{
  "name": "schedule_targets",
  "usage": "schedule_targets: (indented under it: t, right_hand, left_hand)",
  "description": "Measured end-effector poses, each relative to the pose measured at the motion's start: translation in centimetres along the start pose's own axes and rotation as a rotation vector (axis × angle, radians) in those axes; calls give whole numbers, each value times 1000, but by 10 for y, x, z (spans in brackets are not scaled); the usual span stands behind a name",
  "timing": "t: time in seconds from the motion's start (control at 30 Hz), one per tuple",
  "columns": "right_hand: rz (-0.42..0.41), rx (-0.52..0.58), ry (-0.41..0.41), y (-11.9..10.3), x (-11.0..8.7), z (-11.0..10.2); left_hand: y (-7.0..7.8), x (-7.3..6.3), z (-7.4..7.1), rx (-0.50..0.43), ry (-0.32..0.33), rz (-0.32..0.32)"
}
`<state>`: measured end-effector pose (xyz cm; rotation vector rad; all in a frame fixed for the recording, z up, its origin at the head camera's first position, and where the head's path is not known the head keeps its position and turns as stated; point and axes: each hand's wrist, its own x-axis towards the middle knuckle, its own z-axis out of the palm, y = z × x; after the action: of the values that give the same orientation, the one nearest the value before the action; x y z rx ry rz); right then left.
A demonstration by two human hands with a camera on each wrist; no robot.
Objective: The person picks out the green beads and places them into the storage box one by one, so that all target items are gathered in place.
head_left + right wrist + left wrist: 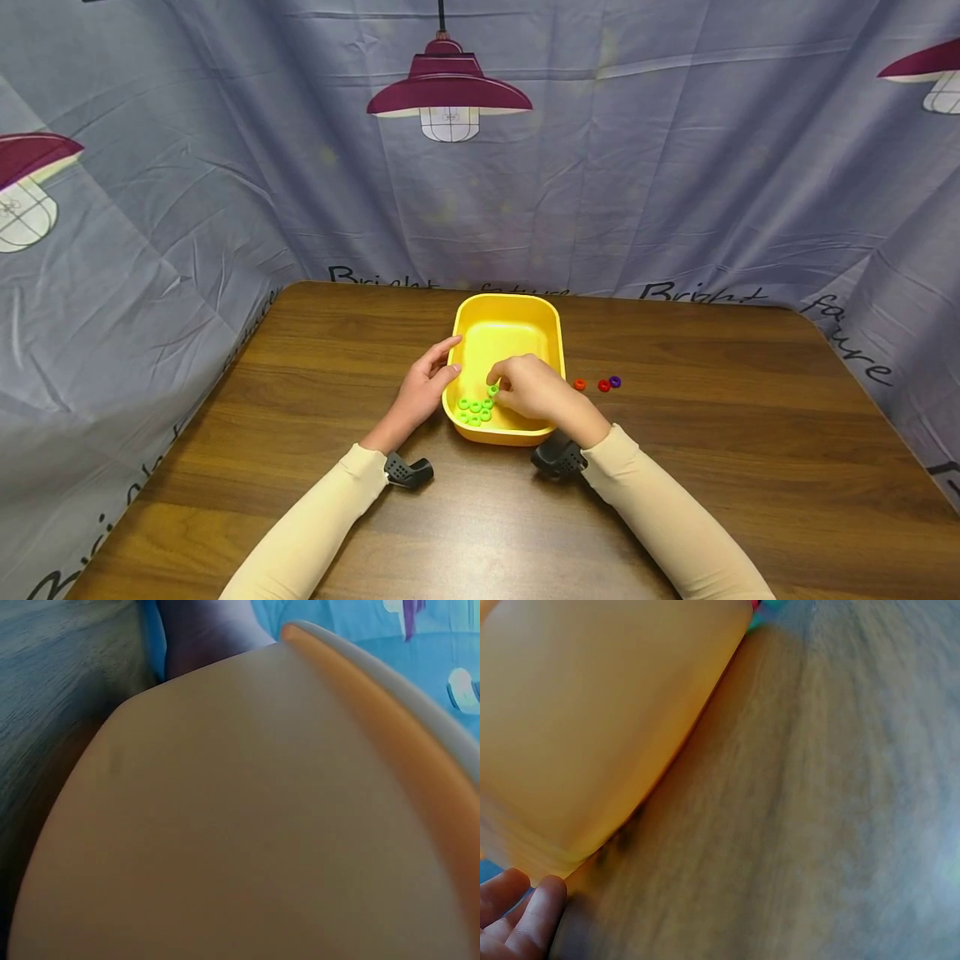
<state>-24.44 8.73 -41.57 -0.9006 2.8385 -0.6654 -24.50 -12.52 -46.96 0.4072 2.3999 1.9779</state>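
A yellow plastic bin (510,307) stands on the wooden table, with several green ring-shaped beads (476,407) grouped in its near left corner. My left hand (422,390) holds the bin's left side, its thumb over the rim; in the left wrist view, fingertips (546,900) touch the outside of the bin (615,712). Inside the bin, my right hand (532,387) pinches a green bead (492,390) between thumb and forefinger, just above the group. The bin's outer wall (240,810) fills most of the right wrist view, hiding the fingers.
Right of the bin, an orange bead (580,384), a red bead (603,386) and a purple bead (615,382) lie on the table (712,433). A grey-blue curtain (600,167) printed with lamps hangs behind the table and at both sides.
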Motion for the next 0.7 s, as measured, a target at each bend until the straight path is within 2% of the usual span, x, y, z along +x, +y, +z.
schedule_targets:
  t: [0.7]
  right_hand:
    - [35, -58, -73, -2, -2, 4]
  left_hand:
    - [-1, 0, 0, 11, 8, -5]
